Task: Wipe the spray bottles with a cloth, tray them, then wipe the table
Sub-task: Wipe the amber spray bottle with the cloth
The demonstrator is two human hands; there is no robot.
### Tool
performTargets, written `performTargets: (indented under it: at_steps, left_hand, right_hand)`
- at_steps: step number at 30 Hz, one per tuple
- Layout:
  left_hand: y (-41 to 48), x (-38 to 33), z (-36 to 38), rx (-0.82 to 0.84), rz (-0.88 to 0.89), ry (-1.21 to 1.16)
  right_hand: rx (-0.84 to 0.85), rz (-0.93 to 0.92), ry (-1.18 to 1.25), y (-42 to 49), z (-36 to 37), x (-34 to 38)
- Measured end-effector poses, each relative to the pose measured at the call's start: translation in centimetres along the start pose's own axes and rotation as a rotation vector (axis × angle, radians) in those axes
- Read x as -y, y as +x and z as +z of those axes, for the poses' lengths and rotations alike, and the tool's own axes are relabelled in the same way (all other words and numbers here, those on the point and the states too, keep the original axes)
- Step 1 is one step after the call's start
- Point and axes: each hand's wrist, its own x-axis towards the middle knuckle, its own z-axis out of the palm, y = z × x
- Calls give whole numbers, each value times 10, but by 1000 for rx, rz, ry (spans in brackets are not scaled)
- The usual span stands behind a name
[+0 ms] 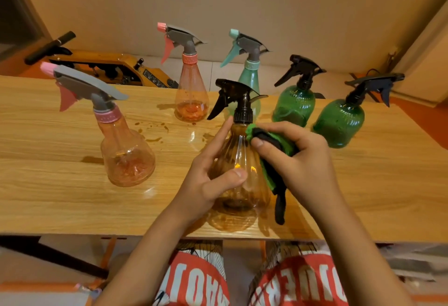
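Standing upright, amber bottle [238,160] aims its nozzle left.

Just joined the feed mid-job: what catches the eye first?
Front and centre, the left hand holds an amber spray bottle while the right hand presses a green-and-black cloth against its shoulder. Around it stand two pink bottles, a teal bottle and two green bottles. Brownish wet spots mark the table between the pink ones.

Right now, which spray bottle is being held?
The amber bottle with the black trigger, the only one touched: left hand grips its body, right hand presses the green cloth against its shoulder.
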Motion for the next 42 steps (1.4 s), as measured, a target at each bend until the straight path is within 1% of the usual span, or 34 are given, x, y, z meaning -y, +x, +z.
performTargets:
  at_steps: [2, 5, 6, 7, 10, 11, 12, 14, 17, 19, 22, 24, 27, 29, 32, 35, 38, 42]
  left_hand:
    - [-1, 0, -3, -13, 2, -15]
    - [-3, 0, -4, -18, 6, -28]
    - [-3, 0, -3, -6, 4, -30]
    - [-2, 0, -1, 12, 3, -27]
    - [0, 0, 4, 30, 1, -13]
    - [1, 0, 4, 23, -1, -20]
    - [1, 1, 3, 10, 1, -23]
    - [1, 1, 0, -20, 12, -16]
    - [0, 1, -2, -17, 16, -23]
    - [0, 0, 1, 7, 7, -33]
    - [0, 0, 6, 7, 24, -15]
    - [1, -1, 4, -5, 30, -25]
    - [-1, -1, 1, -5, 37, -18]
    - [-1, -2, 2, 1, 36, -12]
    - [-1, -1, 4, -1, 34, 3]
    - [-2, 0, 5, 4, 26, -46]
    - [-4, 1, 1, 3, 15, -85]
    - [-7, 5, -3, 1, -43, -39]
  right_hand:
    - [-17, -4, 30, -11, 7, -4]
    - [121, 26, 80, -15, -6, -3]
    - [142, 24, 71, -12, -11, -2]
    - [119, 15, 50, -8, -13, -3]
    - [-37, 18, 15, 0, -9, -4]
    - [-44, 7, 10, 0, -6, -4]
    - [-22, -18, -2, -2, -3, -4]
    - [75, -76, -24, -9, -4, -5]
    - [214, -84, 13, -11, -15, -2]
    - [178, -69, -2, -6, -17, -2]
    - [16, -72, -24, 1, -7, 0]
    - [-25, -90, -10, -2, 2, -1]
    - [7, -112, 27, -11, 3, -5]
    - [28, -94, 71, -15, -1, -5]
    - [-22, -24, 83, -16, -1, -7]
    - [-75, 34, 80, -17, 2, -8]
    - [-76, 80, 98, -17, 3, -8]
    - [-74, 91, 95, -15, 0, -6]
